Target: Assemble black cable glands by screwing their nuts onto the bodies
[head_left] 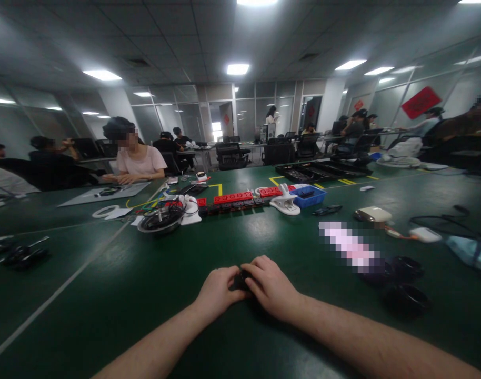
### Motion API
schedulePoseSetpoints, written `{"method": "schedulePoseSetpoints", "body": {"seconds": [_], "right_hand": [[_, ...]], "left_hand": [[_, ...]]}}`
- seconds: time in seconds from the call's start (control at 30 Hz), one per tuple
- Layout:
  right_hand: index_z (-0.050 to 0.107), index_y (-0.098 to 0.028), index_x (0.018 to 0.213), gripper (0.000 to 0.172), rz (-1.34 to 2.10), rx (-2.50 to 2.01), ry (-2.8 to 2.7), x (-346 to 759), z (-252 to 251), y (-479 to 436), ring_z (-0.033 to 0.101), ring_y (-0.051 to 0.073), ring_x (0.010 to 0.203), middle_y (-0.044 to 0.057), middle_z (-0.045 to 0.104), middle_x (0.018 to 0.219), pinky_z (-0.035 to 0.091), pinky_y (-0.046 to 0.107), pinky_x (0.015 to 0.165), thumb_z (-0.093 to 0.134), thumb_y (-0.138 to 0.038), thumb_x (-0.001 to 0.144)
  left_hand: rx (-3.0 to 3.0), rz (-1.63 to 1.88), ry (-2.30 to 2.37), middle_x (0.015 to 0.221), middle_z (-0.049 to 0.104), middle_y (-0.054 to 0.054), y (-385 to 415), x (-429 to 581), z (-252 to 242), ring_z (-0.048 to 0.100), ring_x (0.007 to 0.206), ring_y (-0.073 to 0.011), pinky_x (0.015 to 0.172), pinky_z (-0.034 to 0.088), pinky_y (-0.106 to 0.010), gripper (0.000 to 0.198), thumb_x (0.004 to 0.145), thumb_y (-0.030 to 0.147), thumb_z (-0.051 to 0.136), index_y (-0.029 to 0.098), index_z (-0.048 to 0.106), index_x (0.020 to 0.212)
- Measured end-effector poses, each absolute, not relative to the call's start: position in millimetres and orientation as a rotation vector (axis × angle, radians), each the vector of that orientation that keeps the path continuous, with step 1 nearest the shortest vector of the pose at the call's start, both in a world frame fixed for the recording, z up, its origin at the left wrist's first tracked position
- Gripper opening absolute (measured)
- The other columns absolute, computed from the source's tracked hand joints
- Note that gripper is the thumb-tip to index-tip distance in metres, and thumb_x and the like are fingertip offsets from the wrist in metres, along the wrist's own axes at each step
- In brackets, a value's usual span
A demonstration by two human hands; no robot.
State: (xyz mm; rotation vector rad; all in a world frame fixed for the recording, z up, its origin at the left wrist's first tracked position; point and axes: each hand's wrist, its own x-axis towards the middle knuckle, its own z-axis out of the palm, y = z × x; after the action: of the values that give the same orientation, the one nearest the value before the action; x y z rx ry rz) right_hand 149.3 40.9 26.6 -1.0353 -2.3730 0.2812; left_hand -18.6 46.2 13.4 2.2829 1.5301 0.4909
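A small black object (pixel 239 282) is gripped between my two hands, low over the green table (pixel 153 295); fingers cover most of it, so its kind does not show. My left hand (pixel 220 287) has its fingers and thumb closed around the left side. From the right, my right hand (pixel 272 287) curls its fingers over the top and other side. Beyond the hands runs a row of red and black socket-like blocks (pixel 232 198). A white clip (pixel 286 201) stands at the right end of that row.
A round tray of black cables (pixel 161 218) lies left of the row. To the right are a blue bin (pixel 309 196), a pale mouse-like device (pixel 372 213) and black rings (pixel 406 300). Black trays (pixel 323 171) lie at the far edge. A person (pixel 136 158) sits across the table.
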Motion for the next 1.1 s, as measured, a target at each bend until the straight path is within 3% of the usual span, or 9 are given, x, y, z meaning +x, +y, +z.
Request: {"method": "schedulePoseSetpoints", "body": {"seconds": [0.17,1.1], "right_hand": [[0.053,-0.016,0.105,0.032,0.275,-1.053,-2.389,150.8,28.5,41.1,0.044,0.019,0.084,0.006,0.052,0.089,0.039,0.034,0.074,0.056,-0.027,0.075],[0.053,-0.018,0.103,0.026,0.331,-0.994,-2.371,149.7,27.7,41.2,0.044,0.018,0.086,0.006,0.051,0.091,0.039,0.033,0.078,0.052,-0.018,0.076]], "left_hand": [[2.261,0.497,1.501,0.056,0.04,0.007,46.6,-18.8,13.1,0.039,0.053,-0.0097,0.049,0.024,-0.02,0.024,0.068,0.04,0.057,0.019,0.046,0.064],[2.284,0.485,1.522,0.059,0.045,0.006,45.0,-19.2,12.5,0.043,0.056,-0.011,0.051,0.026,-0.021,0.025,0.066,0.039,0.059,0.019,0.044,0.063]]}}
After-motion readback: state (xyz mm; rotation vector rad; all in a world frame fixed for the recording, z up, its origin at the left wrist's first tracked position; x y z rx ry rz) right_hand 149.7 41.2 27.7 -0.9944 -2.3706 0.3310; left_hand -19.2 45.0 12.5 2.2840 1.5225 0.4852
